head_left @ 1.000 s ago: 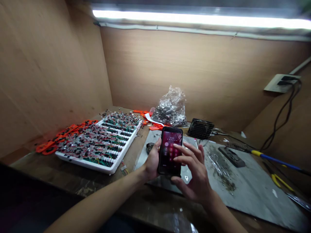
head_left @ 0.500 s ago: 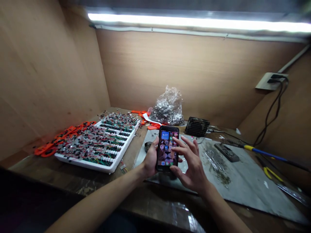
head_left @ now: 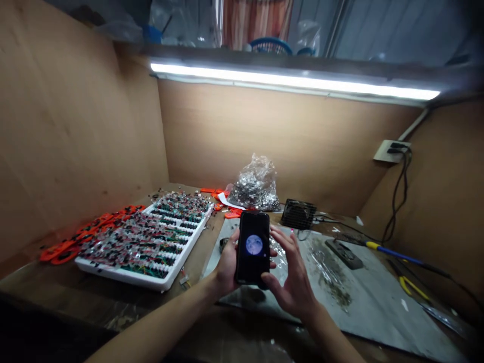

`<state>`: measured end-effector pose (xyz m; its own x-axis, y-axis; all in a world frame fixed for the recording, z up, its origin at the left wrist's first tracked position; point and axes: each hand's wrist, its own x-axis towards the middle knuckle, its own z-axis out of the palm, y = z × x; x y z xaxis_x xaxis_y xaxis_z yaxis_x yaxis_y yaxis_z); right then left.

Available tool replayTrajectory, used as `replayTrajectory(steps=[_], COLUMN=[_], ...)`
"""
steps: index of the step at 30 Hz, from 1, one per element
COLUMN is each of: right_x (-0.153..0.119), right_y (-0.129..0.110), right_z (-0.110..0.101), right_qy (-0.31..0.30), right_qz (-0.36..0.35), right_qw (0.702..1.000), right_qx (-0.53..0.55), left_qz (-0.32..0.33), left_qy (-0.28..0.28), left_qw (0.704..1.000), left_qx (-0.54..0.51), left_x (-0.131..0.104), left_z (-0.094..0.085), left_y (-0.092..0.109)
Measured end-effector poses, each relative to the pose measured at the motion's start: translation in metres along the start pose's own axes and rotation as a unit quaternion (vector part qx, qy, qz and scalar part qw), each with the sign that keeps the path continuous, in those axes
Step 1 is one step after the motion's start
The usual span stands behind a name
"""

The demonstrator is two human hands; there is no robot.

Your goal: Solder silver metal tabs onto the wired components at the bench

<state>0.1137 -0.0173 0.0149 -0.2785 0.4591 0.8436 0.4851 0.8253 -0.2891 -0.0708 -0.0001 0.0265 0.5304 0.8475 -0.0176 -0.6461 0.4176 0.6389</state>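
Upright in my left hand (head_left: 227,264) is a black smartphone (head_left: 252,272). My left hand is closed around it from the left side and behind, with fingertips showing past its right edge. The phone's screen is dark, with a round bluish picture in the middle. At the phone's right side is my right hand (head_left: 293,277), its fingers stretched out and apart. Its thumb tip lies at the lower right corner of the phone, and its fingertips are close to the right edge. Beneath the hands lies a grey mat (head_left: 378,307).
Left, a white foam tray (head_left: 166,282) holds many small wired parts, beside orange pieces (head_left: 62,249). Behind stand a clear bag (head_left: 255,184) of shiny parts and a small black fan (head_left: 298,214). A blue-and-yellow-handled tool (head_left: 397,254) and yellow-handled pliers (head_left: 412,287) lie right.
The phone screen went from an icon-filled home page to dark with a round picture. My right fingers moved off the screen to its right edge. The view tilted up, showing the shelf.
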Motion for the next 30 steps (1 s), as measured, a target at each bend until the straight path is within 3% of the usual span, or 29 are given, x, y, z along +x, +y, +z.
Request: replayTrajectory(steps=[14, 20, 25, 30], right_x=[0.004, 0.007, 0.006, 0.005], right_y=[0.005, 0.003, 0.005, 0.010], right_z=[0.003, -0.001, 0.002, 0.005], right_qy=[0.013, 0.003, 0.013, 0.028], right_qz=[0.004, 0.016, 0.010, -0.002], right_qw=[1.000, 0.999, 0.998, 0.996], right_qx=[0.023, 0.038, 0.058, 0.089], left_qz=[0.003, 0.005, 0.005, 0.004], left_qy=[0.014, 0.069, 0.056, 0.092], left_qw=[1.000, 0.997, 0.998, 0.994], left_qx=[-0.008, 0.016, 0.033, 0.058], left_x=[-0.004, -0.004, -0.003, -0.002], left_z=[0.015, 0.017, 0.010, 0.016], left_y=[0.007, 0.007, 0.011, 0.013])
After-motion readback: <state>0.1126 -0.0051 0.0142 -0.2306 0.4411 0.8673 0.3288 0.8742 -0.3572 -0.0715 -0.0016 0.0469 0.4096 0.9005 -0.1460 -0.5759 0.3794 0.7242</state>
